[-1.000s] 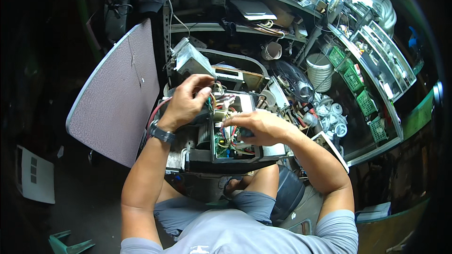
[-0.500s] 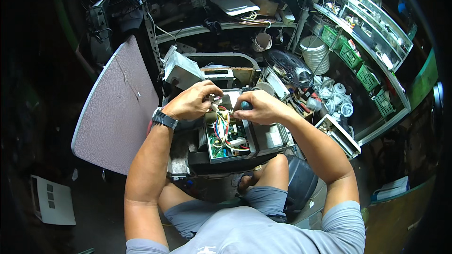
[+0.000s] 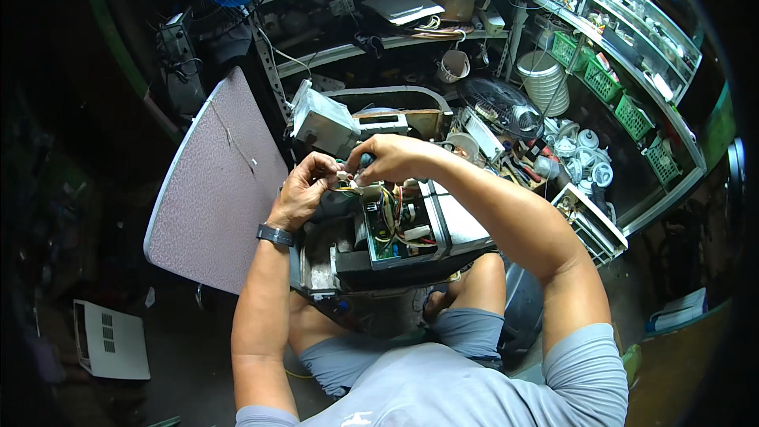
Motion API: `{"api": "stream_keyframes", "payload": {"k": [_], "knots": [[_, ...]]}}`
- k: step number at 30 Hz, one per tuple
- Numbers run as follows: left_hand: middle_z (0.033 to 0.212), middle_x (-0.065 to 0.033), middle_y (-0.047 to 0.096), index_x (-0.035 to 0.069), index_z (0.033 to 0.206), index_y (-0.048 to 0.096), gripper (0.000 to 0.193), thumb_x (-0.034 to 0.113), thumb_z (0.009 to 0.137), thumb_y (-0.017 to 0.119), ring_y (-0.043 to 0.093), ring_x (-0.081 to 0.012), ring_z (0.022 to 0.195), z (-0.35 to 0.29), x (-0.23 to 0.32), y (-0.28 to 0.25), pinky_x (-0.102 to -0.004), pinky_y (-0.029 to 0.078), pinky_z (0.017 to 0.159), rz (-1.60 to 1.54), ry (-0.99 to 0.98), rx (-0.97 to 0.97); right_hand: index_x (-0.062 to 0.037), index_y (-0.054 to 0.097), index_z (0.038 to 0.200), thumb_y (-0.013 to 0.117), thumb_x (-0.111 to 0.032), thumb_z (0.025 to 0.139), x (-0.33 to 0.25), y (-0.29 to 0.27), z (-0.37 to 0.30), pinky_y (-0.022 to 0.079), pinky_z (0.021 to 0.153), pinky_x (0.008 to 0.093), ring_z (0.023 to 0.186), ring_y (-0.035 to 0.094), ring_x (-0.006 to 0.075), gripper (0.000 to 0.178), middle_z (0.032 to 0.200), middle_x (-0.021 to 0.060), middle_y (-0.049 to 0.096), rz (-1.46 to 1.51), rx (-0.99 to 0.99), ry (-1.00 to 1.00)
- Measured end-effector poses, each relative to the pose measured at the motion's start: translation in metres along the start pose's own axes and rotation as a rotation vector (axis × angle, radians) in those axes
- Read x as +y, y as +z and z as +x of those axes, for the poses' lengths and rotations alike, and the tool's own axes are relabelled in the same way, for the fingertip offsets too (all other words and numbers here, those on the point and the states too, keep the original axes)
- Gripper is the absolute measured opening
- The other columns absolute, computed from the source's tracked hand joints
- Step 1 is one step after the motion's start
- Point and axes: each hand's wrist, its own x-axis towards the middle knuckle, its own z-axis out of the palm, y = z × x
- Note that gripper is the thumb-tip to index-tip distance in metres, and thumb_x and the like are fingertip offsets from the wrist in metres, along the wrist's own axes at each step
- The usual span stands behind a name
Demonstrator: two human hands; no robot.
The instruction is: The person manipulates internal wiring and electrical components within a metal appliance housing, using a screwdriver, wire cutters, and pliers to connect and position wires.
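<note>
An opened appliance unit with a dark housing (image 3: 379, 270) rests in front of me, a green circuit board (image 3: 386, 249) inside it. Several coloured wires (image 3: 387, 209) run over the board and out past its far left edge. My left hand (image 3: 300, 194) pinches a white wire connector (image 3: 342, 177) beyond that edge. Close against it, my right hand (image 3: 395, 158) is closed round the dark teal handle of a screwdriver (image 3: 367, 160); its shaft is hidden. The fingertips of that hand also reach the connector and wires.
A grey metal box (image 3: 324, 120) stands behind my hands. To the left leans a pinkish speckled board (image 3: 221, 182). Hand tools (image 3: 518, 170), a black fan (image 3: 498, 107) and white plastic parts (image 3: 585, 154) crowd the right, below green baskets (image 3: 605, 79) on a shelf.
My right hand has moved left, from above the circuit board to my left hand, keeping the screwdriver. The wires are drawn left with the connector. The whole view has shifted slightly.
</note>
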Motion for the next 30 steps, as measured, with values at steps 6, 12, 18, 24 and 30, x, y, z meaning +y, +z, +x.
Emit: {"api": "stream_keyframes", "payload": {"k": [6,12,18,24,30], "knots": [[0.113,-0.0025,0.066,0.007,0.107,0.064,0.012,-0.002,0.101,0.068,0.064,-0.0113,0.105,-0.007,-0.014,0.003,-0.028,0.054,0.095,0.047,0.116,0.081,-0.0138,0.079,0.124,0.085,-0.026,0.087,-0.01,-0.002,0.015,0.057,0.075,0.0314,0.084,0.071,0.0145,0.039,0.096,0.0078,0.078,0.16,-0.113,0.091],[0.107,-0.0025,0.069,0.006,0.109,0.065,0.011,0.004,0.102,0.072,0.066,-0.0114,0.103,-0.013,-0.01,0.017,-0.0294,0.055,0.094,0.085,0.079,0.223,-0.0089,0.077,0.121,0.086,-0.025,0.087,0.004,0.006,0.019,0.055,0.064,0.0311,0.075,0.068,0.0133,0.039,0.089,0.0057,0.075,0.262,-0.122,0.101],[0.104,-0.0085,0.071,0.0,0.118,0.071,0.021,0.007,0.099,0.069,0.07,-0.0183,0.098,-0.02,0.014,0.021,-0.0325,0.056,0.088,0.375,0.102,0.164,-0.0071,0.076,0.109,0.082,-0.032,0.091,0.008,0.007,0.015,0.051,0.064,0.031,0.083,0.066,0.0137,0.032,0.09,0.005,0.073,0.323,-0.151,0.126],[0.1,-0.0151,0.073,-0.001,0.11,0.076,0.021,0.014,0.095,0.074,0.071,-0.0301,0.097,-0.02,0.036,0.024,-0.0397,0.056,0.091,0.696,0.249,0.1,-0.0056,0.075,0.105,0.079,-0.03,0.092,0.003,0.011,0.016,0.053,0.066,0.0319,0.083,0.065,0.014,0.028,0.09,0.0038,0.072,0.289,-0.131,0.086],[0.091,-0.0132,0.072,-0.001,0.098,0.074,0.012,0.006,0.09,0.079,0.072,-0.0287,0.089,-0.022,0.027,0.03,-0.0382,0.056,0.083,0.726,0.305,0.169,-0.0042,0.075,0.11,0.076,-0.025,0.093,0.013,0.006,0.005,0.054,0.068,0.0323,0.078,0.065,0.014,0.027,0.09,0.0043,0.072,0.28,-0.145,0.049]]}}
